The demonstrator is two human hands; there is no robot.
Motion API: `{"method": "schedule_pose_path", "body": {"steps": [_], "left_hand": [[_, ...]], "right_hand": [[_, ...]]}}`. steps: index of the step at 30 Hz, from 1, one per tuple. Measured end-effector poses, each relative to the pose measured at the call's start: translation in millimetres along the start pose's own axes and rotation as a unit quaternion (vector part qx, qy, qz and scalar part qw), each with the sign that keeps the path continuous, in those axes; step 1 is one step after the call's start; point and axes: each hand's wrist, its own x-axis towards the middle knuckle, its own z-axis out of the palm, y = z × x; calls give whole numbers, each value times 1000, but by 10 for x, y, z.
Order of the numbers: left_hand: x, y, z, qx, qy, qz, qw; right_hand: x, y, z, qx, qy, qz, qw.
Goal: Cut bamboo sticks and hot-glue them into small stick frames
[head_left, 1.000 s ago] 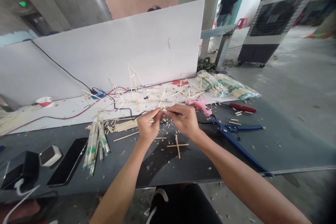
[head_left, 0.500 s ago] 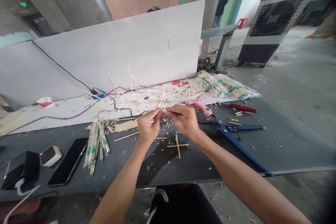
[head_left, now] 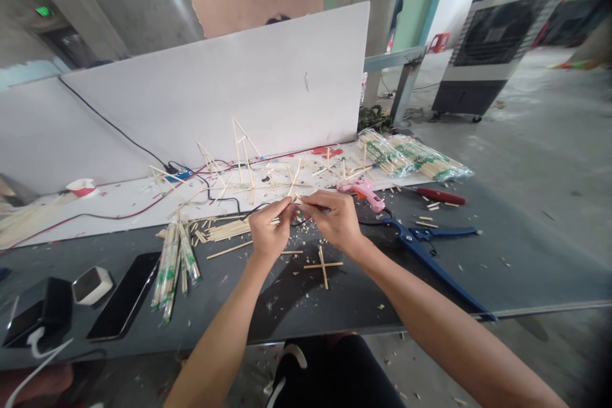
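Over the middle of the table, my left hand (head_left: 270, 227) and my right hand (head_left: 333, 217) meet with fingertips almost touching. Both are closed in a pinch. Between my left fingertips is a thin wooden chopstick piece (head_left: 292, 186), which seems to rise into a crossed shape just beyond. My right fingers pinch another short chopstick piece (head_left: 298, 196), its pale end showing; the fingers hide the rest. Below the hands, a cross of chopstick pieces (head_left: 323, 266) lies on the dark tabletop. A pink glue gun (head_left: 363, 192) rests just right of my right hand.
Glued stick frames (head_left: 243, 153) stand at the back before a white board (head_left: 215, 89). Wrapped chopsticks lie in packs (head_left: 415, 156) at back right and in a bundle (head_left: 167, 261) at left. Blue cutters (head_left: 430, 255), a red-handled tool (head_left: 440, 196) and a phone (head_left: 125, 296) also lie here.
My hands keep almost the same pinch and place. The view has shifted very slightly. In the background, a person has moved mostly out of sight behind the pillar.
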Motion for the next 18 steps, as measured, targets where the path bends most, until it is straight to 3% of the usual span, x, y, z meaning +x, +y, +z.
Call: {"method": "schedule_pose_path", "body": {"steps": [18], "left_hand": [[-3,-11,2,-16,-12,-21,1000]], "right_hand": [[-6,44,20,11,13,-13,1000]]}}
